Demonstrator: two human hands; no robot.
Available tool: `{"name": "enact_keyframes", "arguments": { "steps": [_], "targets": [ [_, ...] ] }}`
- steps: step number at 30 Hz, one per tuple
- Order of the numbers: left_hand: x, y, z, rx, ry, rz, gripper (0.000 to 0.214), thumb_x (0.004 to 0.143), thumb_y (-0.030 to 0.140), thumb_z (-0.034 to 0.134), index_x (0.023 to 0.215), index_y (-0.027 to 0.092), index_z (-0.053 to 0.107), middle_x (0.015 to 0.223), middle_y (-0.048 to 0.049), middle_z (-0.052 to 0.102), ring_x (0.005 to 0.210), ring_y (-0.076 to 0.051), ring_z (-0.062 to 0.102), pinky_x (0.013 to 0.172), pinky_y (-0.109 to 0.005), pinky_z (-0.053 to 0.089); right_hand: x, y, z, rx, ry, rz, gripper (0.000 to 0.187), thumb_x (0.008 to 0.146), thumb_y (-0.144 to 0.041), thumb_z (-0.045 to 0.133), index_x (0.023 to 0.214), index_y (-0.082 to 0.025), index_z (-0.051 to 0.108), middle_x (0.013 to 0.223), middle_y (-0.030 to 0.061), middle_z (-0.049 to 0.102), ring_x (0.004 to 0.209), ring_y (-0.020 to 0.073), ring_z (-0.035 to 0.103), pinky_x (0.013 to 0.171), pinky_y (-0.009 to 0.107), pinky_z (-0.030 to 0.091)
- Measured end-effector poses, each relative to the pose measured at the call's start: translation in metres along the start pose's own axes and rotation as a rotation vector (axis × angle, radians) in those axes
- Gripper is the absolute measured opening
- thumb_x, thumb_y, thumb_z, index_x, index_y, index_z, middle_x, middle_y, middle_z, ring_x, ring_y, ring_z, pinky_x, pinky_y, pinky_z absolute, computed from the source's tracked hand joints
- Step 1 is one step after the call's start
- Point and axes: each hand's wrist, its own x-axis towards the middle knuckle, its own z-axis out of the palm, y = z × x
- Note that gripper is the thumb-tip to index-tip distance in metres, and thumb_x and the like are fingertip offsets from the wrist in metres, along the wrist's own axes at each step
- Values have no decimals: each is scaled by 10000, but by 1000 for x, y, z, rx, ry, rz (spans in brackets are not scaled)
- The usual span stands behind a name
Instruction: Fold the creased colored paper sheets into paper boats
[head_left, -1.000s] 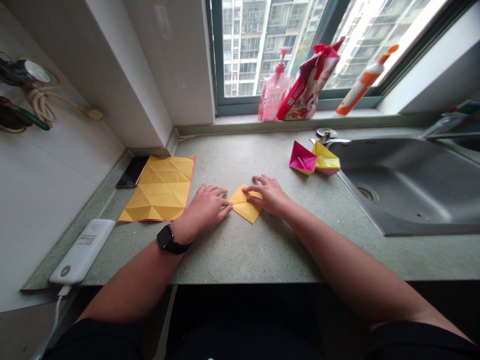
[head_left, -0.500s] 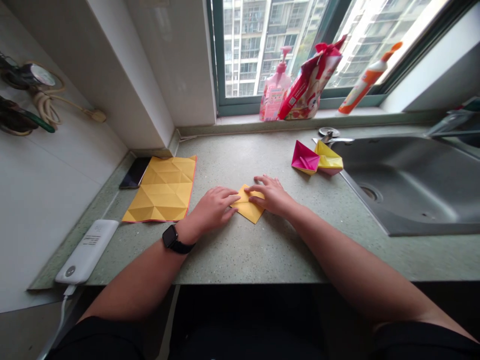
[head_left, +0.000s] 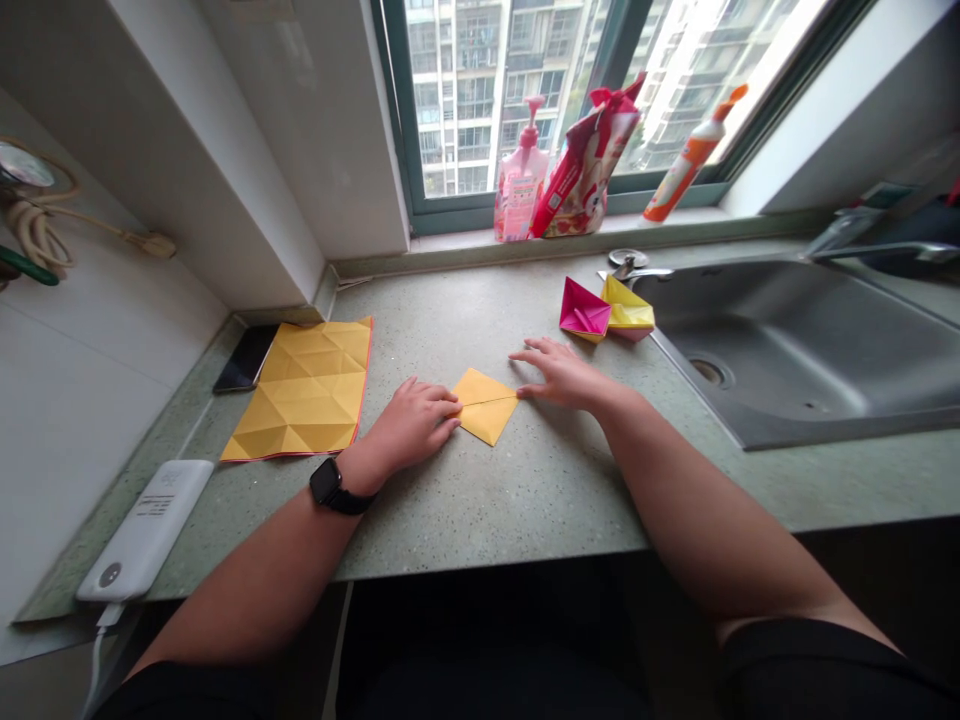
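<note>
while i watch from far off, the small yellow paper [head_left: 487, 416] lies flat on the counter [head_left: 450, 520], between my left hand [head_left: 409, 424] and my right hand [head_left: 561, 375]. it is folded into a square, and a line runs across its middle. so some folds look done, but it is flat, and i'd guess more folding is left; how much, i can't tell. a pink paper shape [head_left: 584, 310] and a yellow paper shape [head_left: 631, 312] already stand up, side by side, near the sink [head_left: 810, 340]. a big creased sheet [head_left: 304, 390] lies spread out on the left.

my left fingers sit on the left corner; i can't tell if they pinch it or just press. my right hand is open, fingers spread, thumb at the right corner.

there is room in front of the paper, up to the counter's front edge, and behind it too. the big sheet comes close to my left wrist, so i'd go gently there.
</note>
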Motion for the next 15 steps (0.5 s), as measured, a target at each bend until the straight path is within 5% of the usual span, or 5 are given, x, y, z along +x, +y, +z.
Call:
{"name": "enact_keyframes", "arguments": {
  "steps": [6,12,15],
  "targets": [
    [-3,-3,0,7,31,28,229,1059,240,636,1200,258,815,1340,-92,771,1210,-264,723,1293,-673,353,-1,-10,-5,64,39,-134,198,955,-372,804,1133,-295,841,1537,113,677,1467,336,606,1247,575,477],
    [-5,-6,3,19,61,41,205,1044,238,673,1199,258,806,1303,-84,769,1178,-269,727,1287,-679,373,-1,-32,6,104,85,-163,50,912,-256,802,961,-264,812,1376,108,753,1338,315,683,1204,556,497],
    [-4,-8,3,-12,183,38,220,1061,241,656,1230,264,793,1286,-80,764,1180,-266,721,1241,-603,466,0,-36,4,225,111,-134,55,907,-265,763,958,-253,781,1308,104,770,1265,300,709,1163,524,522]
  ]
}}
